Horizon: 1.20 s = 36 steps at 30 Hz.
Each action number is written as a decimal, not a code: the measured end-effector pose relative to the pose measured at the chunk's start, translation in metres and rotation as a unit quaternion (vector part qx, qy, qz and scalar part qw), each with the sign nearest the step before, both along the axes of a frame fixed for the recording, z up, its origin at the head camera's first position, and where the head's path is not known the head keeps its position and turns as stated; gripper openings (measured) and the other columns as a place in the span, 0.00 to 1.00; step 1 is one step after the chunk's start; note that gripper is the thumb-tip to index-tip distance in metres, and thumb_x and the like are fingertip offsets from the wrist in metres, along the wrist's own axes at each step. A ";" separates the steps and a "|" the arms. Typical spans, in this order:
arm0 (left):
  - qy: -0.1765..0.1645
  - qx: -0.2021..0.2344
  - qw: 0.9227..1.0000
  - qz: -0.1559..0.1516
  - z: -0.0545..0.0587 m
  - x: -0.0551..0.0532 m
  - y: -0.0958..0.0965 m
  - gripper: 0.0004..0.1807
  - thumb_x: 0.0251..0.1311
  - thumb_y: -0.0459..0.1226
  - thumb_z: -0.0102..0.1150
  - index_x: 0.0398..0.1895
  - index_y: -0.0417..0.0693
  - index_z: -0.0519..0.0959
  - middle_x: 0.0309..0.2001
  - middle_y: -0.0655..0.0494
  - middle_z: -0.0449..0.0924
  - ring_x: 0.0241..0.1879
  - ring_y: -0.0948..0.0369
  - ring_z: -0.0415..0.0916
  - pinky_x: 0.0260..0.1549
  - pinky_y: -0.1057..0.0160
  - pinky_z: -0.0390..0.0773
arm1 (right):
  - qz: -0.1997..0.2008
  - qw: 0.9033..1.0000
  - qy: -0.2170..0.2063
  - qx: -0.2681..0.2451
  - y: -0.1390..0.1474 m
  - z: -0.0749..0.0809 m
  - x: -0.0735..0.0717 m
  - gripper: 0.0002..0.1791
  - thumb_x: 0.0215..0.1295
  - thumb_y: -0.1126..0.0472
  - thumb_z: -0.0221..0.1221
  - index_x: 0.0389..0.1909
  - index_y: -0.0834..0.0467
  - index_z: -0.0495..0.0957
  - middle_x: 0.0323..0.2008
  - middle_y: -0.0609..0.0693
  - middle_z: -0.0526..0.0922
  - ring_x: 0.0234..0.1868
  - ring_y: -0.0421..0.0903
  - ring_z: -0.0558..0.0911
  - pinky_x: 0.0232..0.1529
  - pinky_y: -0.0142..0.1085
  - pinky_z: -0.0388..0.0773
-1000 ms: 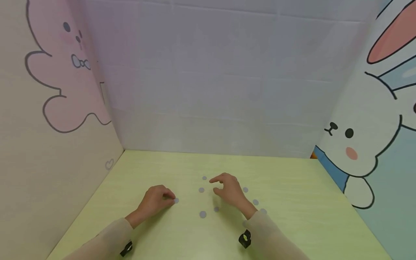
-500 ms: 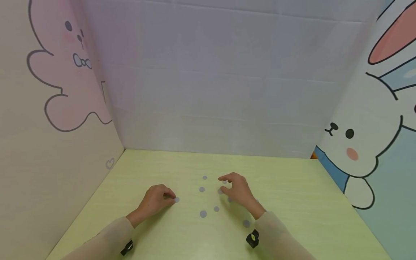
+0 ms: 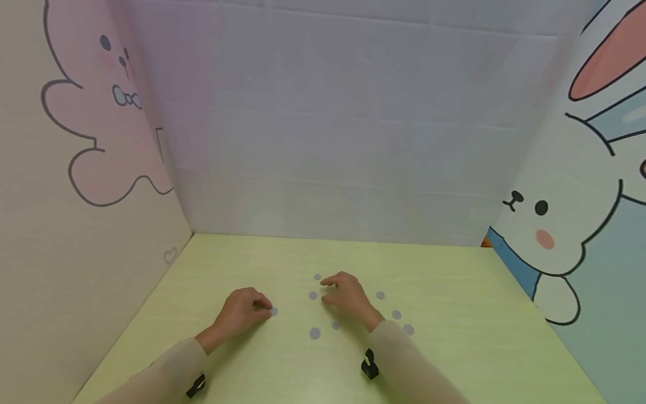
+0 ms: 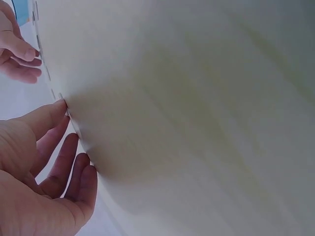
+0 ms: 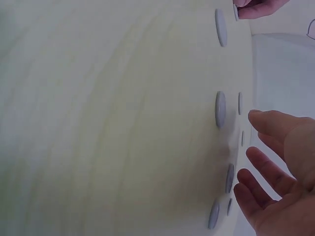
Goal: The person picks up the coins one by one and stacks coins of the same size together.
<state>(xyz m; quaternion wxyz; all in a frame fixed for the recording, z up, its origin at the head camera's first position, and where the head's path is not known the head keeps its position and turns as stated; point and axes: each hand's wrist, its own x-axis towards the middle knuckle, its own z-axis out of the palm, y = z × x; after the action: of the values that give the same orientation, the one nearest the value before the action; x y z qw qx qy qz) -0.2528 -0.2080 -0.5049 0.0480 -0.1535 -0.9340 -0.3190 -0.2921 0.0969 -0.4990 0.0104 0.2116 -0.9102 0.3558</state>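
Note:
At the left of a loose group of flat grey discs, my left hand (image 3: 239, 311) pinches the edge of one grey disc (image 3: 275, 311) between thumb and fingertips, low at the tabletop. In the left wrist view those fingertips (image 4: 61, 104) meet at the table surface. My right hand (image 3: 348, 294) hovers over the middle of the group, thumb and index finger apart with nothing between them. Near its fingertips lie two discs, a farther one (image 3: 317, 276) and a nearer one (image 3: 313, 295). The right hand and forearm cover part of the group in the head view.
Closer to me are a larger-looking disc (image 3: 315, 333) and another disc (image 3: 335, 325). Several more, including one disc (image 3: 396, 315), lie right of the right hand. A pale wall (image 3: 328, 140) closes the back of the yellow-green table (image 3: 242, 370), with cartoon-printed walls at both sides.
My right hand shifted right over the discs, then came back left and now sits slightly left of where it began. My left hand stays at its disc.

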 end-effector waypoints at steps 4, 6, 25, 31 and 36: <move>0.010 -0.001 1.000 -0.012 0.000 -0.001 0.000 0.03 0.58 0.37 0.80 0.32 0.54 0.92 0.35 0.64 0.86 0.39 0.62 0.80 0.43 0.58 0.78 | 0.000 1.000 0.006 0.018 -0.011 -0.002 0.001 0.19 0.60 0.66 0.72 0.53 0.62 0.89 0.49 0.57 0.87 0.52 0.56 0.81 0.56 0.53 0.78; 0.007 0.000 1.000 -0.011 0.000 0.000 0.000 0.03 0.58 0.37 0.79 0.32 0.55 0.92 0.35 0.64 0.86 0.39 0.62 0.80 0.43 0.58 0.78 | -0.001 1.000 0.013 0.028 -0.016 -0.003 0.001 0.18 0.60 0.65 0.73 0.52 0.62 0.89 0.48 0.57 0.86 0.52 0.56 0.80 0.56 0.53 0.78; -0.010 0.008 1.000 0.001 0.006 0.003 0.002 0.04 0.58 0.37 0.80 0.31 0.55 0.92 0.35 0.65 0.85 0.39 0.62 0.79 0.43 0.58 0.78 | -0.040 0.998 0.018 0.055 -0.029 -0.002 -0.001 0.10 0.65 0.58 0.75 0.43 0.58 0.93 0.45 0.54 0.84 0.47 0.53 0.77 0.48 0.45 0.78; -0.006 0.007 1.000 0.000 0.005 0.002 0.001 0.04 0.57 0.37 0.80 0.31 0.55 0.91 0.34 0.65 0.85 0.39 0.63 0.79 0.43 0.58 0.78 | -0.050 0.997 0.007 0.051 -0.030 -0.002 0.000 0.08 0.64 0.58 0.76 0.41 0.56 0.93 0.46 0.53 0.83 0.48 0.53 0.78 0.50 0.46 0.80; -0.006 0.006 1.000 0.000 0.003 0.002 0.000 0.04 0.57 0.38 0.80 0.31 0.56 0.91 0.35 0.66 0.85 0.39 0.63 0.79 0.44 0.57 0.78 | -0.052 0.997 0.008 0.055 -0.030 -0.004 0.000 0.08 0.64 0.57 0.76 0.40 0.55 0.93 0.47 0.53 0.84 0.49 0.53 0.78 0.52 0.48 0.80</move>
<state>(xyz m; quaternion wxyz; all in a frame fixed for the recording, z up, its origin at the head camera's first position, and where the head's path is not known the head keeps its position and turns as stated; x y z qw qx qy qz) -0.2512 -0.2084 -0.5017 0.0436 -0.1512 -0.9322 -0.3260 -0.2919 0.0668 -0.5032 0.0241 0.1670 -0.9381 0.3025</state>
